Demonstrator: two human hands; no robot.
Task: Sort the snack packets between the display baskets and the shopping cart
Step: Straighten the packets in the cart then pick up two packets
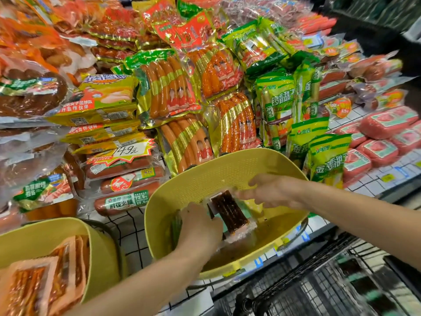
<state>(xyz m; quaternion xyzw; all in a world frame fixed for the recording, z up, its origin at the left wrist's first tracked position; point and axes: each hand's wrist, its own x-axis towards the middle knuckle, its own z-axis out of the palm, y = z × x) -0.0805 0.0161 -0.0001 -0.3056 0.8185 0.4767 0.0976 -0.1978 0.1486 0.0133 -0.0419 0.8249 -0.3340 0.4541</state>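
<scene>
Inside a yellow basket [227, 160], the left hand [200, 222] grips a clear packet [230, 213] of dark strips, with the blurred right hand [271, 192] at its far end; a cart [319, 281] is lower right

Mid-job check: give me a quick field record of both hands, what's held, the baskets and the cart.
left hand: inside the centre basket, fingers curled over the lower end of the dark snack packet
right hand: at the packet's upper end, blurred; grip unclear
dark snack packet: clear wrap, tilted, over the basket floor
centre basket: yellow, perforated wall
left basket: yellow, holds orange packets
cart: black wire, lower right; contents unclear
sausage packs: piled on the display behind
</scene>
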